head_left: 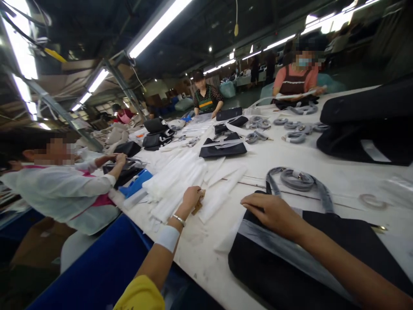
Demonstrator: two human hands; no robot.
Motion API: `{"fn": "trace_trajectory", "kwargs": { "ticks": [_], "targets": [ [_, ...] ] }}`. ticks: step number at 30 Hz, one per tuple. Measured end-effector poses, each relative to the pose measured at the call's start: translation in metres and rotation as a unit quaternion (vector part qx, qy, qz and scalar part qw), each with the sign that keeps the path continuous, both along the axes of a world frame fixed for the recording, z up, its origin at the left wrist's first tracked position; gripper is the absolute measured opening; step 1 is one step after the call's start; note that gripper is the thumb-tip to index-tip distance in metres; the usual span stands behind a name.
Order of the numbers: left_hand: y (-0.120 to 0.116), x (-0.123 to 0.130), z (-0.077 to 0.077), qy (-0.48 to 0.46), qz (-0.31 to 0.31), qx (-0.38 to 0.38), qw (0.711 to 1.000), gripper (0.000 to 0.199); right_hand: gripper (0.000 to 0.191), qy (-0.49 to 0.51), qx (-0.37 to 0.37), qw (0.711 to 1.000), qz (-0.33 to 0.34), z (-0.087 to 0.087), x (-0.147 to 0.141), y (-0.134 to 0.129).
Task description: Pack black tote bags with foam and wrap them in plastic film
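My left hand (191, 199), with a bracelet and a white band on the wrist, reaches over the worktable. Its fingers are closed on a small brown object (199, 202) whose kind I cannot make out. Beside it lie white wrapping sheets (180, 176). My right hand (274, 212) rests on the upper edge of a black handbag (277, 262), fingers stretched out. A strip of clear film (274, 239) runs across the bag. Behind the bag lies its wrapped grey strap (298, 178), partly coiled.
Several black bags (223, 148) and coiled straps (294, 137) lie across the white table (193, 267). A large black bag (364, 125) stands at right. A co-worker (71, 185) handles a bag at left beside a blue tray (137, 183). Other people work across the table.
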State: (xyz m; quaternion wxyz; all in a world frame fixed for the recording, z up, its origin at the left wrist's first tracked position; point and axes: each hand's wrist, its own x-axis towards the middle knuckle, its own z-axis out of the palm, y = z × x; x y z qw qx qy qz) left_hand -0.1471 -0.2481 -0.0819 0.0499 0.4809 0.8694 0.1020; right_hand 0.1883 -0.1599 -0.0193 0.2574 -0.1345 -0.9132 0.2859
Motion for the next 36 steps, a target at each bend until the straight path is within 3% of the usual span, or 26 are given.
{"fn": "trace_trajectory", "kwargs": {
  "ticks": [5, 8, 14, 18, 22, 25, 27, 30, 34, 36],
  "targets": [
    [0.011, -0.002, -0.016, 0.021, 0.009, -0.003, 1.0, 0.023, 0.022, 0.075, -0.057, 0.995, -0.038, -0.067, -0.014, 0.009],
    [0.016, -0.006, -0.018, 0.016, 0.01, -0.003, 1.0, 0.018, 0.022, 0.092, -0.069, 0.992, -0.048, -0.081, -0.012, 0.01],
    [0.025, -0.011, -0.004, -0.013, 0.013, 0.035, 0.999, 0.008, 0.02, 0.104, -0.092, 0.99, -0.04, -0.075, -0.013, 0.011],
    [0.031, -0.014, 0.025, -0.049, 0.013, 0.1, 0.994, 0.012, 0.02, 0.122, -0.115, 0.985, -0.042, -0.073, -0.012, 0.012],
    [0.038, -0.012, 0.057, -0.103, -0.011, 0.152, 0.983, 0.031, 0.02, 0.139, -0.136, 0.98, -0.05, -0.07, -0.011, 0.012],
    [0.04, -0.005, 0.067, -0.114, -0.022, 0.151, 0.982, 0.032, 0.02, 0.146, -0.15, 0.976, -0.067, -0.069, -0.01, 0.013],
    [0.038, -0.001, 0.063, -0.102, -0.015, 0.126, 0.987, 0.024, 0.021, 0.144, -0.154, 0.975, -0.073, -0.07, -0.01, 0.013],
    [0.03, 0.004, 0.046, -0.068, 0.025, 0.069, 0.995, 0.012, 0.021, 0.142, -0.149, 0.976, -0.071, -0.07, -0.009, 0.012],
    [0.02, 0.01, 0.017, -0.049, 0.079, 0.017, 0.995, 0.014, 0.022, 0.144, -0.133, 0.979, -0.062, -0.067, -0.008, 0.011],
    [0.019, 0.012, 0.011, -0.059, 0.085, 0.018, 0.994, 0.016, 0.022, 0.146, -0.131, 0.979, -0.06, -0.065, -0.007, 0.01]
  ]
}}
